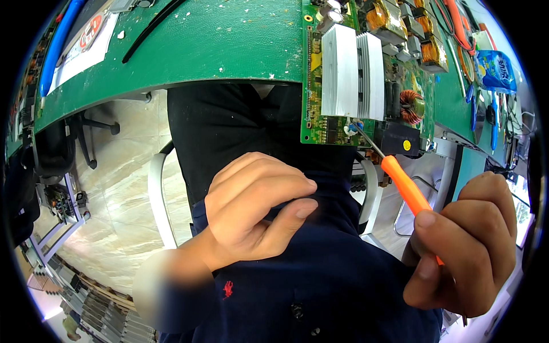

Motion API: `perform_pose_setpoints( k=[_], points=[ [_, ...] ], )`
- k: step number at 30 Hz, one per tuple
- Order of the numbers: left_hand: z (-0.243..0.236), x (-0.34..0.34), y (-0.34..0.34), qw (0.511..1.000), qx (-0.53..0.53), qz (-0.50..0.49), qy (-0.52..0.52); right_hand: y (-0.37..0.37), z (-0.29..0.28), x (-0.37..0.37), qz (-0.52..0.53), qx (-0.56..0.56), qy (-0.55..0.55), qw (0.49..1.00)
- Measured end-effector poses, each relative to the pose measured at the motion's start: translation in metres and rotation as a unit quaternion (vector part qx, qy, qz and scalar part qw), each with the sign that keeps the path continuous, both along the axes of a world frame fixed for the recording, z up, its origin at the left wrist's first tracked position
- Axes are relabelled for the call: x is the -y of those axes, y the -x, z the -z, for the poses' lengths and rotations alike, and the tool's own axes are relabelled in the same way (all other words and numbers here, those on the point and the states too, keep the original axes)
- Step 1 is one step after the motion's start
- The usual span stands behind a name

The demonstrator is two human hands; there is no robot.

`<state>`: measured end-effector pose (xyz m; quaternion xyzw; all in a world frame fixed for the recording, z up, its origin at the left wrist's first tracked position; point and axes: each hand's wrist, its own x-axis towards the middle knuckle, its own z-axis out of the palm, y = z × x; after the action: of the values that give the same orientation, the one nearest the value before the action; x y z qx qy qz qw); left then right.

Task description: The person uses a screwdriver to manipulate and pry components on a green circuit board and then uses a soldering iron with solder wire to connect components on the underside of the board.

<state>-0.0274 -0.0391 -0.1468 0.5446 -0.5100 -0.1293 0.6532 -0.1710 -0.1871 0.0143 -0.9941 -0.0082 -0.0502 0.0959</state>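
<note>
My right hand (466, 246) is closed around the orange handle of a screwdriver (409, 186). Its thin metal shaft reaches up and left to the near edge of a green circuit board (313, 123). There the tip meets or overlaps a small blue component (355, 127), just below two silver finned heat sinks (339, 71); contact is hard to judge. A thin dark end pokes out beneath the right hand, its kind unclear. In front of my body, my left hand (257, 208) is loosely curled, with a gap between thumb and index finger and nothing visible in it.
The board overhangs the front edge of the green work mat (229, 40). Copper-wound coils (412, 107) and transformers crowd its right side. A black cable (151, 31) and a blue pen-like tool (57, 48) lie left. Far right are a blue packet (495, 71), cables and tools.
</note>
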Motion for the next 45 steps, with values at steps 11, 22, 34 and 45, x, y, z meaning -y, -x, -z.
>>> perform_pose_setpoints(
  k=[11,22,34,45],
  points=[
    [-0.001,0.006,0.001,0.993,-0.056,-0.029,-0.101,-0.018,-0.007,0.007,-0.004,-0.026,-0.001,1.0],
    [0.007,0.022,0.006,0.976,-0.155,-0.007,-0.152,-0.033,-0.004,-0.003,0.008,-0.021,-0.017,1.0],
    [0.006,0.018,0.001,0.969,-0.134,0.056,-0.198,-0.017,0.039,-0.022,0.018,0.093,0.015,0.995],
    [-0.018,-0.01,-0.002,0.999,-0.005,0.033,-0.042,-0.026,0.043,-0.035,-0.018,0.087,0.035,0.995]
  ],
)
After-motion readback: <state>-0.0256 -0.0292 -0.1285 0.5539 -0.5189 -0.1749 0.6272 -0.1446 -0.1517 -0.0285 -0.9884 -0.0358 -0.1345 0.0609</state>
